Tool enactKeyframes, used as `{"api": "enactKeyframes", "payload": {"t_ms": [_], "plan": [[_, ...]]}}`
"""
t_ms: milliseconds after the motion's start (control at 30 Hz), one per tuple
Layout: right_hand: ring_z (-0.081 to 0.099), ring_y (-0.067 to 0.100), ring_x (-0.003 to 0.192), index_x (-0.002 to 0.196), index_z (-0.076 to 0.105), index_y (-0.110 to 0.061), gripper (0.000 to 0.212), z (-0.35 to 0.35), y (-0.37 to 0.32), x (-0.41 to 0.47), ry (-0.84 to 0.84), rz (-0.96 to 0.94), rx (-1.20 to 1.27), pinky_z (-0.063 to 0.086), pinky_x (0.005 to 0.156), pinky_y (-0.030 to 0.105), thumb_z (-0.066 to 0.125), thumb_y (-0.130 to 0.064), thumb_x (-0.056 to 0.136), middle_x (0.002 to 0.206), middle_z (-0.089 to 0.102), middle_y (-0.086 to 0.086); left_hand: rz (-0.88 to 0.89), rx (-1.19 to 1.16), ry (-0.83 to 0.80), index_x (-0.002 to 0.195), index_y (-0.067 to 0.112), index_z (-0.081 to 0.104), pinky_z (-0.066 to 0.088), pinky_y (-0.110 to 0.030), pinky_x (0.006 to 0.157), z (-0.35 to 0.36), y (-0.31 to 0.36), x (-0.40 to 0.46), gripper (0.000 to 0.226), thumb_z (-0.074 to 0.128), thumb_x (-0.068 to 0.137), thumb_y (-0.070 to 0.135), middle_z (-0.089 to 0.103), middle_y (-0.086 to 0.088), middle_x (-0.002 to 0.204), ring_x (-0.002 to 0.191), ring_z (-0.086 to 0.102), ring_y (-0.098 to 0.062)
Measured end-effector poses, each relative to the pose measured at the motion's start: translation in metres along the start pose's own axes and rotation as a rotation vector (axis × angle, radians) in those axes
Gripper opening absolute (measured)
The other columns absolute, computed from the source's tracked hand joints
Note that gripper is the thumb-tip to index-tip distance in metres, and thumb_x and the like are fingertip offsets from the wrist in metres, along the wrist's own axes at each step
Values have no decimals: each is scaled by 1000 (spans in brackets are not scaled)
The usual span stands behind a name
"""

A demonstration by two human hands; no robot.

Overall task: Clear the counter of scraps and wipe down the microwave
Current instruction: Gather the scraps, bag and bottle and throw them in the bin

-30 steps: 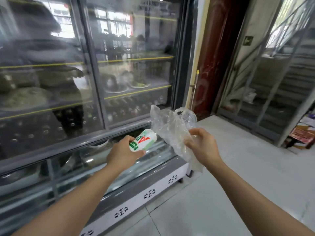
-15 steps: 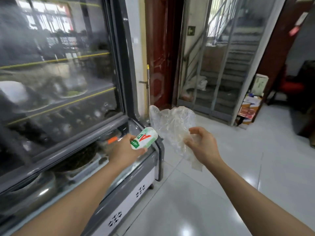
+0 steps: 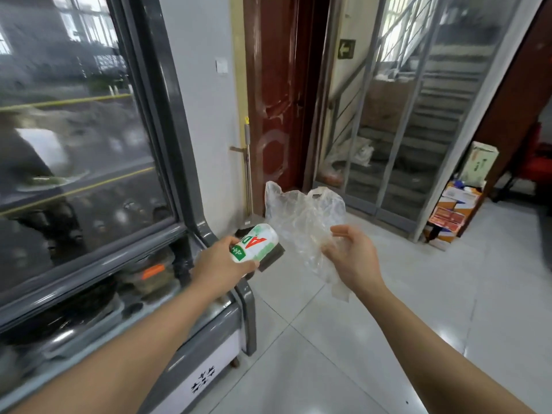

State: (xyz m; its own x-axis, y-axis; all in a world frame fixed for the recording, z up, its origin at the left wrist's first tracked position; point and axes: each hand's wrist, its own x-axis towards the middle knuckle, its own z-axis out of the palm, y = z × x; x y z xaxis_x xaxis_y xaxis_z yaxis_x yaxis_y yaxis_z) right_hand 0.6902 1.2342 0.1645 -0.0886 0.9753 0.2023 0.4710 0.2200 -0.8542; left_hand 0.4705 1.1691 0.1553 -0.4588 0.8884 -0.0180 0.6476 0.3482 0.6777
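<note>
Scraps from the counter are in both hands at the centre of the frame: a small white plastic bottle (image 3: 255, 242) and a crumpled clear plastic bag (image 3: 301, 225). The left hand (image 3: 221, 265) wraps its fingers round the bottle, a short rounded cylinder with a green label and red letters, tilted so its end points to the upper right. The right hand (image 3: 352, 258) pinches the bag at its lower edge, thumb on top; the thin, wrinkled film stands up above the fingers with 2 handle loops at its top, and a loose strip hangs below the wrist. Bottle and bag sit just beside each other.

A glass-fronted display cooler (image 3: 89, 180) with a grey rounded frame fills the left of the frame. A dark red glossy door (image 3: 277, 115) stands at upper centre, a mop handle (image 3: 247, 162) leaning beside it. Glossy pale floor tiles (image 3: 343, 339) cover the lower right, and stacked cardboard boxes (image 3: 454, 210) sit at the right edge.
</note>
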Motion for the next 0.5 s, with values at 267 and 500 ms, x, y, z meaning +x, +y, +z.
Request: {"api": "enactKeyframes", "payload": {"t_ms": [267, 500], "plan": [[51, 6, 102, 117, 57, -18, 37, 26, 36, 119, -32, 11, -16, 38, 87, 20, 69, -17, 82, 108, 56, -10, -20, -20, 13, 116, 29, 53, 54, -31, 67, 42, 16, 122, 54, 76, 69, 44, 65, 7, 109, 88, 62, -13], [51, 5, 98, 119, 56, -19, 38, 64, 56, 233, -63, 24, -59, 41, 81, 19, 69, -19, 83, 116, 59, -5, -38, -9, -10, 120, 27, 51, 55, -34, 76, 69, 24, 243, 58, 76, 70, 44, 64, 6, 113, 89, 61, -13]]}}
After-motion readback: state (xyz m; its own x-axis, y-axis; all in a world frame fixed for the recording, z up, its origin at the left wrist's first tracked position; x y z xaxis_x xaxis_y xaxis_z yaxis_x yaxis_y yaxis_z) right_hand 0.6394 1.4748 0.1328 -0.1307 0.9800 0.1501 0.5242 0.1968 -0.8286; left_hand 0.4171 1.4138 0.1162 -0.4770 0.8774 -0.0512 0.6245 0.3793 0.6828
